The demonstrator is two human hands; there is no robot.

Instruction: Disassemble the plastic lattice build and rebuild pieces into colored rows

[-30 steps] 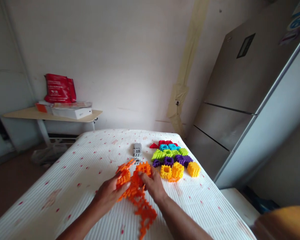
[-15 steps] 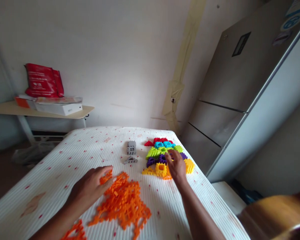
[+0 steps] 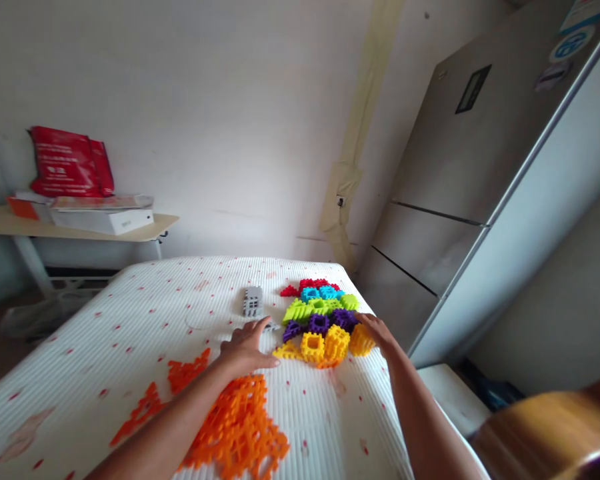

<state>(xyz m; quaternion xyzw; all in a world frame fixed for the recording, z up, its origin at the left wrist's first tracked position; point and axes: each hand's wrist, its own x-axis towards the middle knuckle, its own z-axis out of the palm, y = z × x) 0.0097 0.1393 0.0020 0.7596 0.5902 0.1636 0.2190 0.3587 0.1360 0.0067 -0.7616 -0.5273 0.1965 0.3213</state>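
My left hand (image 3: 250, 348) is open, thumb and fingers apart, above the cover. It is just left of a flat yellow piece (image 3: 289, 351) and partly hides a small grey piece (image 3: 271, 327). Beneath and in front of that arm lies a pile of orange interlocking plastic pieces (image 3: 240, 427). My right hand (image 3: 376, 328) has its fingers stretched at the right end of the block rows, beside a yellow block (image 3: 361, 341) and purple blocks (image 3: 344, 319); I cannot tell whether it touches them. Two more yellow blocks (image 3: 337, 343) stand to its left.
Farther back are lime green blocks (image 3: 316, 307), blue blocks (image 3: 320, 293) and red blocks (image 3: 316, 285). A grey block (image 3: 253, 301) stands left of them on the white ribbed cover (image 3: 170, 313). A fridge (image 3: 430, 200) is at right; a side table (image 3: 165, 225) holds boxes and a red bag (image 3: 65, 163).
Both hands have left the orange pieces, which now lie on the cover. My left hand has come forward and right toward the yellow pieces; my right hand has moved to the right end of the rows.
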